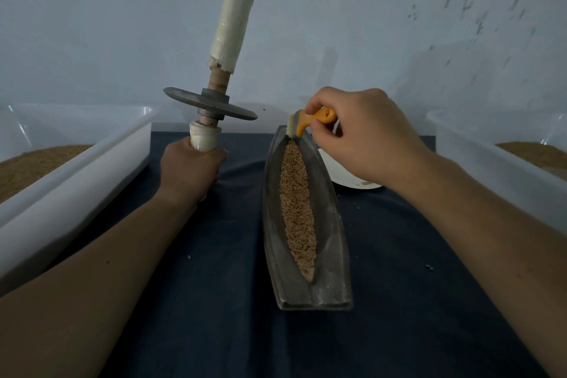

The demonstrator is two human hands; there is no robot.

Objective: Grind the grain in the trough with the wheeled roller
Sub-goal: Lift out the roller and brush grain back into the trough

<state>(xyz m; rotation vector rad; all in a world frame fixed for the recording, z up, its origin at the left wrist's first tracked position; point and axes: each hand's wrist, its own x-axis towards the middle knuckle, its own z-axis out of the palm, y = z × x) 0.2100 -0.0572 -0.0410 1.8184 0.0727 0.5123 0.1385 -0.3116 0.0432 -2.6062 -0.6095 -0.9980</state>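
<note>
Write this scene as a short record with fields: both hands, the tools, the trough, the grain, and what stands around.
left hand: grips the lower handle of the roller
roller: near upright, left of the trough, wheel outside it
right hand: pinches an orange brush, bristles at the trough's far end
trough: metal, on a dark cloth
grain: a strip along the trough's groove
bins: left bin, right bin, brown material in both
plate: white, right of trough, partly behind the right hand
</note>
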